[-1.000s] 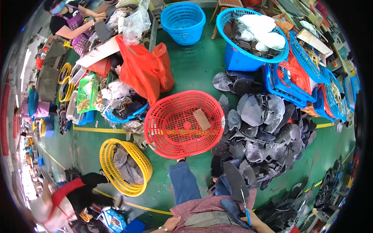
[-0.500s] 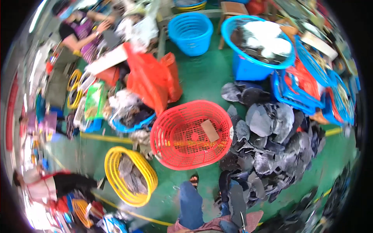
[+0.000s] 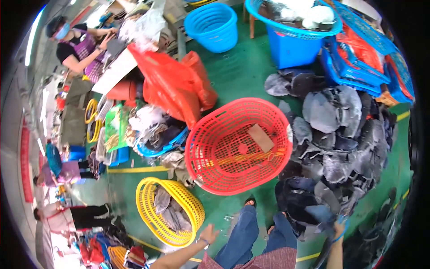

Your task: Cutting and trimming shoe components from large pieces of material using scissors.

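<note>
Gripping blue-handled scissors (image 3: 343, 220), seemingly handle-end for control: right hand (image 3: 339, 230), lower right of frame, near heaped dark pieces (image 3: 336, 167); left hand (image 3: 208, 234), empty, loosely spread, lower centre, near yellow basket (image 3: 194, 211).

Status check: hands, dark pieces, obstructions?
Left hand open, empty; right hand gripping blue-handled scissors. Dark pieces heaped on floor. Red basket close to their left.

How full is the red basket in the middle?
Nearly empty: the red basket shows most of its mesh floor, with a flat tan piece lying in it.
</note>
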`<state>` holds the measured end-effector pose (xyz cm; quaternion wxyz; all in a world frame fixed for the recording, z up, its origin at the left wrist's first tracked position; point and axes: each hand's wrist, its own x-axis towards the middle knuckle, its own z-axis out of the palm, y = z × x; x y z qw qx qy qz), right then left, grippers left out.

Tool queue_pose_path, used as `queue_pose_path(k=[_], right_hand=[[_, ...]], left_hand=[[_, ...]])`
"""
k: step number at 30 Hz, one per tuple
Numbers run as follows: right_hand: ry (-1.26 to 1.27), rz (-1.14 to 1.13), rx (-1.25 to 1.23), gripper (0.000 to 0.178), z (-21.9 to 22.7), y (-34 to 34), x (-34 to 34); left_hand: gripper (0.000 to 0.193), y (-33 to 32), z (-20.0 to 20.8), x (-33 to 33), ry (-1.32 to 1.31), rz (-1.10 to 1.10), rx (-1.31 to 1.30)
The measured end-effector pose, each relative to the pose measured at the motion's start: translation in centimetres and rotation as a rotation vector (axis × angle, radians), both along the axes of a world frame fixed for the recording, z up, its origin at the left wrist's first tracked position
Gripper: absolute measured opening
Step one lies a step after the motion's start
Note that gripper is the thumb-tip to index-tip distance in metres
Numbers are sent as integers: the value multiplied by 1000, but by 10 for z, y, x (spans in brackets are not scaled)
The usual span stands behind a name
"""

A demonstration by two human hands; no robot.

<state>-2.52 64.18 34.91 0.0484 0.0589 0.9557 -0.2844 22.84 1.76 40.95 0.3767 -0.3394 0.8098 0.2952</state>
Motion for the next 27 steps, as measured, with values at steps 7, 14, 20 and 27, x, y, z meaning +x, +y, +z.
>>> queue_pose_path(k=[7, 14, 20, 27], right_hand=[[66, -184, -828, 48, 8, -123, -141], [36, -84, -285, 41, -162, -183, -131], [63, -257, -217, 42, -320, -165, -139], [-56, -297, -581, 26, -269, -167, -122]], left_hand=[[75, -28, -70, -122, 349, -477, -469], [42, -58, -180, -128, 331, -611, -472], [36, -20, -181, -166, 450, -447, -617], [65, -19, -194, -379, 570, -372, -893]])
